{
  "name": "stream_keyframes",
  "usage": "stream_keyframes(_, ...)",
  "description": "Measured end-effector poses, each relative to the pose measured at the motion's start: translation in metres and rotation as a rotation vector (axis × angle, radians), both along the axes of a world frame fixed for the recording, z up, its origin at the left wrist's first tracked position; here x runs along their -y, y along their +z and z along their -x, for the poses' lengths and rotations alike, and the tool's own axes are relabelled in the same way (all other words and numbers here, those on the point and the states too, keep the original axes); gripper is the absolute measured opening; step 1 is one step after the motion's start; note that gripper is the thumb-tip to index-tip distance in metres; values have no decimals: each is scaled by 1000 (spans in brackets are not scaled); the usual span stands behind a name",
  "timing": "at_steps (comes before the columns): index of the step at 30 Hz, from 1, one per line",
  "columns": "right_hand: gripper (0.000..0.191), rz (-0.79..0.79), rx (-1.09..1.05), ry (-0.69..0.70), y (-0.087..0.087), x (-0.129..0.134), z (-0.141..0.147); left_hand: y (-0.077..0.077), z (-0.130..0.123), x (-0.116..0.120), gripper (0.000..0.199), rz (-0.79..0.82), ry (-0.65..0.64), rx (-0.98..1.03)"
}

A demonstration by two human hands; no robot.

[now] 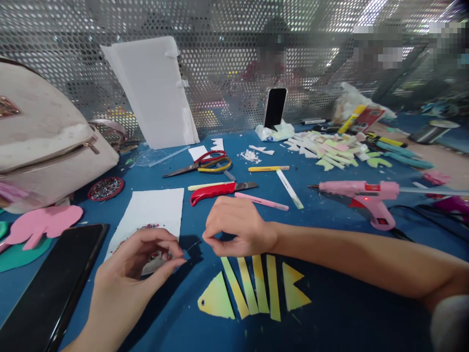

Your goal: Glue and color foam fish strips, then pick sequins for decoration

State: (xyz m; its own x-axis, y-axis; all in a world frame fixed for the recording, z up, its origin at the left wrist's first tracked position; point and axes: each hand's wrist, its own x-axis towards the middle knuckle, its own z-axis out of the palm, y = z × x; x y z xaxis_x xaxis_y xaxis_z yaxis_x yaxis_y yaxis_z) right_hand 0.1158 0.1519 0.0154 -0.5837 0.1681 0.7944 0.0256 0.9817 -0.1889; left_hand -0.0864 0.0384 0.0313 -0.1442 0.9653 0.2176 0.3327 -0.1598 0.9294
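My left hand (pixel 141 266) and my right hand (pixel 236 225) meet over the blue table (pixel 348 303), fingertips pinched close together. A thin needle or wire (pixel 193 244) runs between them; the right fingers pinch its end. The left fingers pinch something tiny, too small to tell, above a white sheet (pixel 150 215) strewn with small beads. Just in front of the right hand lies a yellow foam fish (pixel 252 291) cut into strips.
A black phone (pixel 47 288) lies at the left, pink and green foam shapes (pixel 42 222) and a white bag (pixel 40 137) behind it. Red cutter (pixel 220 189), scissors (pixel 200 164), pens, a pink glue gun (pixel 362 195), foam scraps (pixel 330 149) and a propped phone (pixel 274 107) lie beyond.
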Motion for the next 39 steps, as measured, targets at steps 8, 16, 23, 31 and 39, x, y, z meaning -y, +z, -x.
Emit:
stream_keyframes(8, 12, -123, -22, -22, 1, 1, 0, -2, 1, 1, 15, 2, -5, 8)
stream_keyframes(16, 12, -221, -30, -80, 1, -1, 2, 0, -2, 1, 15, 0, 15, 26)
stream_keyframes(23, 13, -270, 52, -118, 1, 0, 1, 0, -2, 1, 16, -22, 20, 19)
stream_keyframes(31, 12, -259, 55, -116, -1, -1, 1, -5, 6, -2, 19, -73, -55, -55)
stream_keyframes(39, 11, -152, -12, -71, 1, -1, 0, 3, 28, -11, 18, -147, 20, -261)
